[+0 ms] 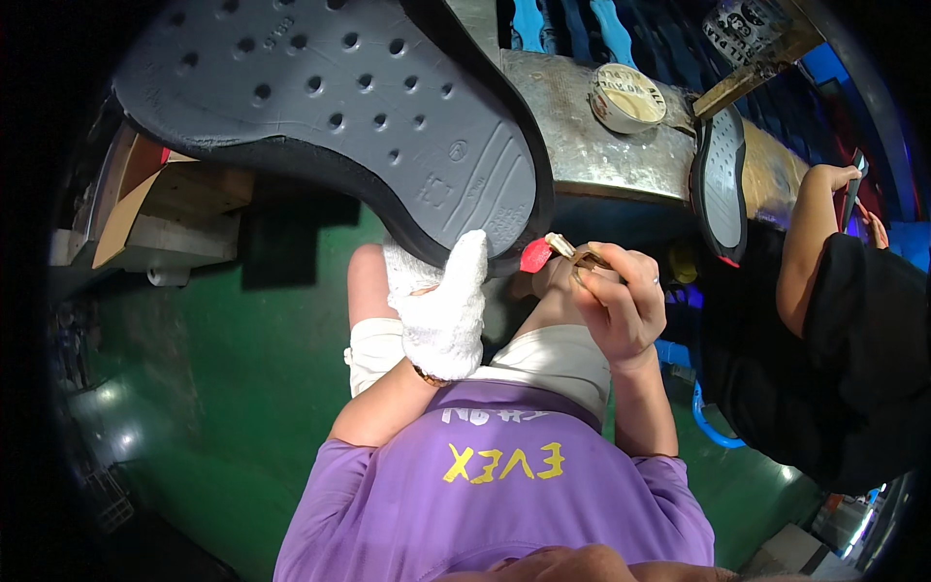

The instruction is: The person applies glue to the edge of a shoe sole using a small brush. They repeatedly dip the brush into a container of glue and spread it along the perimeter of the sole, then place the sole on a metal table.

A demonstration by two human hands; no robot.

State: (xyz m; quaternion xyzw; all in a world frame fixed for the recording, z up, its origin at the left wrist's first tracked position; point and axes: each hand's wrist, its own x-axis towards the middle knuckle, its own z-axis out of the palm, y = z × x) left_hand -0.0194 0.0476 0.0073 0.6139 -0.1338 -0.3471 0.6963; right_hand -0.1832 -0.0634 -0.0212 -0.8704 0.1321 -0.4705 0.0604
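Observation:
A large grey shoe sole [388, 126] with black edges and rows of small dimples is held up close in front of me, its heel toward me. My left hand [444, 315], in a white fabric glove, is closed on the heel end with the thumb on the grey face. My bare right hand [621, 301] pinches a small brush-like tool [561, 245] with a pale head, just right of the heel. A red patch [535, 255] shows where the tool's tip meets the heel edge; I cannot tell which of the two it belongs to.
A metal bench [572, 145] runs ahead, with a white tub [628, 100] of cream-coloured substance on it. A second sole [722, 184] leans at the bench edge. A person in black sits close on the right, a forearm [810, 233] raised. An open cardboard box [160, 194] stands left.

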